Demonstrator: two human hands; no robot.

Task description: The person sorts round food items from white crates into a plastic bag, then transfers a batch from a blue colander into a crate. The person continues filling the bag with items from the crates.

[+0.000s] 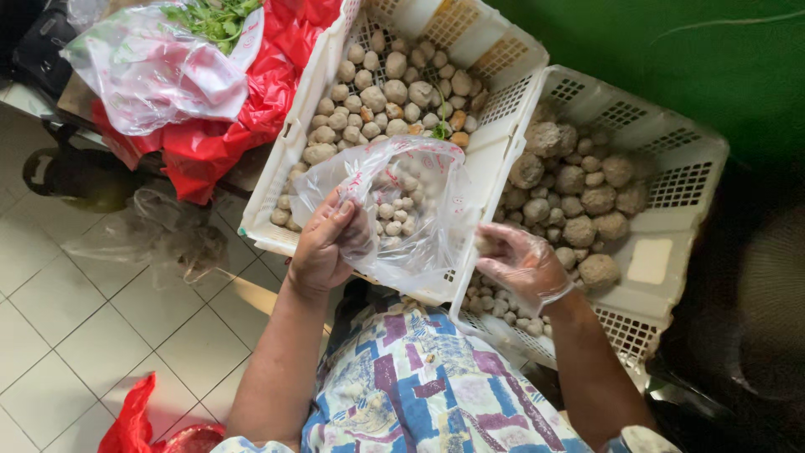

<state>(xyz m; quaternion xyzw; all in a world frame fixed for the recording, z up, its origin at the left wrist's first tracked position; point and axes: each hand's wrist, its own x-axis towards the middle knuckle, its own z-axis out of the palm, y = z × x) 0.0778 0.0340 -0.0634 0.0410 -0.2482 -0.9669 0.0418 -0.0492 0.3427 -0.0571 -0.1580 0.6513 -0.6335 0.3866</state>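
Over the left crate (277, 220), my left hand (323, 247) is pinching the clear bag (411, 210) of meatballs; my gloved right hand (524, 262) is closing loosely around a small meatball (485, 243) at the crates' shared edge.

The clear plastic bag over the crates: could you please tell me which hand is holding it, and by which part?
The left hand grips the clear plastic bag at its open rim. The gloved right hand holds a small ball beside it.

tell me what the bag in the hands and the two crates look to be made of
The bag: thin clear plastic film, glossy and crinkled, the balls showing through. The two crates: seemingly rigid white moulded plastic, matte, with lattice walls. The right hand wears a clear plastic glove.
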